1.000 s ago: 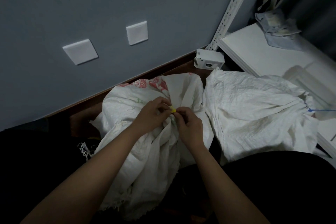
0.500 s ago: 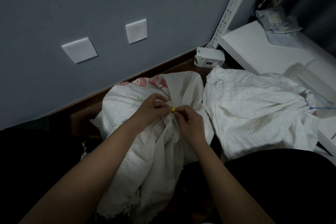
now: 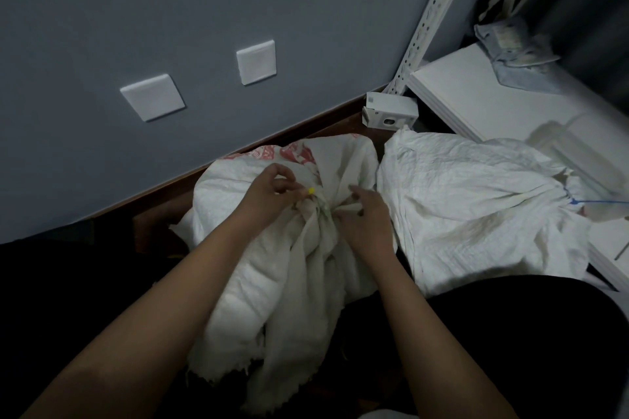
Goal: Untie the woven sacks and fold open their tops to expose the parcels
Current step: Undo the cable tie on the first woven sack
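Woven sacks lie side by side on the floor at the foot of a grey wall (image 3: 170, 10), and neither is open yet. The nearer sack (image 3: 238, 269), printed in red near its top, is gathered at its neck (image 3: 320, 211), where a person works at the tie (image 3: 325, 211). The left hand (image 3: 269, 196) pinches a small yellow tip (image 3: 310, 190), apparently the tie's end, between curled fingers. The right hand (image 3: 366, 221) presses on the bunched cloth with fingers partly bent; in the dim light it cannot be told whether it grips anything.

No parcel shows. The second sack (image 3: 476, 201), to the right beside a white shelf (image 3: 476, 102), is cinched with a blue tie (image 3: 585, 202) and untouched. Both tops remain to be loosened and folded back.

Half a second ago both hands met at the yellow tip. Now the right hand has drawn away to the right and the left has lifted slightly, suggesting the tie is starting to give.
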Demonstrator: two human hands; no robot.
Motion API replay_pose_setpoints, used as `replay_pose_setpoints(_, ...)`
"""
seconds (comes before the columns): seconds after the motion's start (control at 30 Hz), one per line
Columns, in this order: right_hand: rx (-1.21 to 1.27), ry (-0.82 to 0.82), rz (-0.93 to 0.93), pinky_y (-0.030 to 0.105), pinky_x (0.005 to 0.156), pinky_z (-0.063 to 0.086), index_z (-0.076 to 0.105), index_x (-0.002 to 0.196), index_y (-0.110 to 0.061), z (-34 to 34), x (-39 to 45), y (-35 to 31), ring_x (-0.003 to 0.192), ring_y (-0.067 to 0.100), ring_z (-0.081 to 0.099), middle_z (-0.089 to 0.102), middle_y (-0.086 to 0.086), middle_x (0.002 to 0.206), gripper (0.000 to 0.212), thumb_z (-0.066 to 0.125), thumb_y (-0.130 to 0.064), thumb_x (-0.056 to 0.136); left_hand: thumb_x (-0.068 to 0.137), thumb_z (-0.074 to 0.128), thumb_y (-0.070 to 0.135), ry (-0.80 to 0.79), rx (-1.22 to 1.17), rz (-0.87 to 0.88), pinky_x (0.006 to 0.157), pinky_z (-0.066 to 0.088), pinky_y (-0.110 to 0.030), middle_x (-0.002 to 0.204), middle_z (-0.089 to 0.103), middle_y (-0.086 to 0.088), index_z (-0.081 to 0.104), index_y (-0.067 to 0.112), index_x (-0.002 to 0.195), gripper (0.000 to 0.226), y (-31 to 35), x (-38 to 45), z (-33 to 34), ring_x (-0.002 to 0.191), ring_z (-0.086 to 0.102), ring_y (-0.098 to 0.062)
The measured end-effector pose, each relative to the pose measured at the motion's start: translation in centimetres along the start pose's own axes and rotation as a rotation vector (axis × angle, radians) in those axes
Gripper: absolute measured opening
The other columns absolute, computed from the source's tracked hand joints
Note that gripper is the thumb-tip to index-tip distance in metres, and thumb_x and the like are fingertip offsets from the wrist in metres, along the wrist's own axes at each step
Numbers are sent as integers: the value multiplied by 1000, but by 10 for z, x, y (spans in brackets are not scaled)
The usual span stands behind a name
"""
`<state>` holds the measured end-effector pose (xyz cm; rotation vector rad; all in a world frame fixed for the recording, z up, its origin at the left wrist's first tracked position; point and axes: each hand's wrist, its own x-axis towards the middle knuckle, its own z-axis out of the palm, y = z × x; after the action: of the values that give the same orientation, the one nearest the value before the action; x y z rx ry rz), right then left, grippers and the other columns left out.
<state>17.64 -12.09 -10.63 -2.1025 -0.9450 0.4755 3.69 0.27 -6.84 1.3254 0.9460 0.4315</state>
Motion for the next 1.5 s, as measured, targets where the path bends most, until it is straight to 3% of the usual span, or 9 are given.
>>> replay_pose_setpoints(0.13, 208, 7, -161, 11, 74, 43, 70, 108, -12, -13, 10, -44, 86, 4, 57, 64, -3, 100, 22, 69, -14, 86, 79, 74, 7, 26, 202, 150, 62, 47, -11, 77, 70, -1, 53, 19, 80, 25, 21, 1, 3, 67, 64, 0)
replay_pose_setpoints(0.23, 323, -103, -101, 16, 76, 52, 73, 102, -8, -18, 13, -63, 81, 0, 63, 71, 0, 95, 17, 68, -14, 87, 78, 75, 9, 31, 350, 243, 72, 52, -29, 78, 72, -5, 53, 25, 80, 27, 37, -1, 4, 75, 68, -13)
replay_pose_setpoints(0.47, 543, 196, 13, 15, 67, 50, 70, 86, -13, -83, 16, -56, 62, -2, 61, 68, 2, 78, 11, 67, -3, 85, 84, 69, 15, -3, 594, 372, 78, 51, -34, 91, 63, 5, 59, 18, 93, 13, 85, -1, 36, 79, 61, -18)
replay_pose_setpoints(0.73, 942, 682, 147, 18, 70, 56, 66, 96, -1, -269, 15, 18, 64, 7, 66, 66, 9, 77, 11, 64, 3, 87, 89, 60, 21, -237, 664, 609, 77, 50, -35, 77, 57, 12, 56, 20, 90, 4, 168, 13, 224, 72, 55, -11)
replay_pose_setpoints(0.97, 727, 931, 266, 30, 79, 55, 68, 86, -9, -389, 52, 140, 74, 21, 67, 66, 5, 72, 10, 67, 1, 83, 91, 58, 25, -379, 687, 667, 74, 45, -29, 97, 59, 6, 55, 20, 94, 6, 180, 57, 392, 75, 52, -12)
replay_pose_setpoints(1.1, 471, 925, 391, 44, 93, 51, 70, 77, -29, -413, 104, 211, 81, 20, 70, 71, -5, 74, 11, 70, -18, 79, 91, 56, 19, -421, 703, 630, 75, 43, -28, 97, 59, 3, 58, 16, 98, 8, 163, 102, 447, 79, 52, -14)
replay_pose_setpoints(1.17, 398, 843, 415, 38, 95, 49, 72, 99, -19, -416, 131, 232, 94, 22, 67, 72, 3, 97, 16, 69, -17, 83, 91, 55, 16, -419, 682, 588, 73, 40, -25, 96, 57, 4, 58, 14, 99, 9, 155, 122, 465, 81, 51, -14)
replay_pose_setpoints(1.3, 536, 419, 469, 39, 108, 39, 34, 146, -6, -406, 166, 242, 133, 24, 43, 40, 11, 148, 60, 60, -8, 92, 91, 55, 11, -446, 670, 550, 74, 36, -21, 102, 55, 1, 60, 11, 103, 14, 142, 148, 479, 85, 49, -12)
replay_pose_setpoints(1.5, 303, 384, 282, 35, 108, 39, 55, 132, -4, -381, 171, 208, 124, 20, 52, 55, 10, 135, 41, 60, -8, 92, 91, 55, 12, -420, 711, 559, 77, 39, -22, 104, 57, 1, 59, 12, 104, 14, 143, 155, 439, 88, 53, -13)
